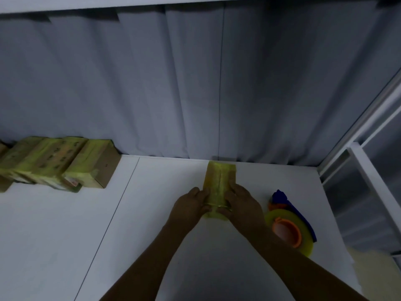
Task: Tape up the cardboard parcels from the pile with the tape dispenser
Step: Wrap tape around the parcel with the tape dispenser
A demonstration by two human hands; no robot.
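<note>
A narrow cardboard parcel (pixel 219 181) wrapped in yellowish tape lies lengthwise on the white table (pixel 152 224), its far end near the curtain. My left hand (pixel 188 206) grips its near left side and my right hand (pixel 243 206) grips its near right side, thumbs on top. The near end of the parcel is partly hidden under my hands. The tape dispenser (pixel 289 227), blue with an orange hub and a roll of yellowish tape, lies on the table just right of my right wrist; neither hand touches it.
A pile of several taped cardboard parcels (pixel 54 164) sits at the back left of the table. A grey curtain (pixel 195 83) hangs behind the table. White metal shelving (pixel 368 170) stands at the right edge.
</note>
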